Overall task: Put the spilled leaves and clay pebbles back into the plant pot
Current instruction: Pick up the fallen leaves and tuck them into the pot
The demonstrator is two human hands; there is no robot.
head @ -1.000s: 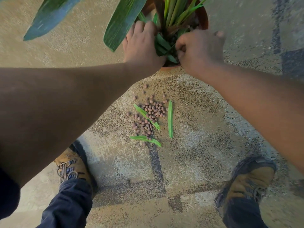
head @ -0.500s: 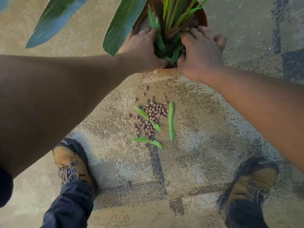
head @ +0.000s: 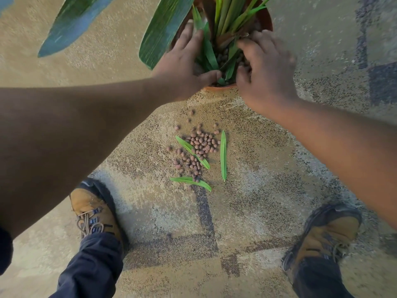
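The pot (head: 219, 88) stands at the top edge of the view, its far rim cut off by the frame and only a strip of terracotta rim showing near the bottom between the two wrists. Both hands are over its mouth. The left hand (head: 182, 65) lies palm down on the left side, fingers spread loosely among the leaves, thumb stretched toward the centre; its grip is wide and holds nothing that can be seen. The right hand (head: 266, 67) sits on the right side with fingers curled down into the pebbles inside the pot; whether that grip holds anything cannot be told. Two broad plant leaves (head: 165, 29) hang out over the left of the pot and above the left forearm.

Below the pot the floor (head: 268, 179) is open between the forearms. There the spill lies: a loose patch of brown clay pebbles (head: 198, 147), a few strays trailing up toward the pot. Three narrow green leaves lie with them: one (head: 192, 152) slanting across the pebbles, one (head: 223, 154) lengthwise just right of the patch, one (head: 190, 182) crosswise at its lower edge. All are well apart from both hands.

Further down, two tan boots, left (head: 92, 214) and right (head: 324, 231), stand wide apart, with bare patterned floor between them and the spill.
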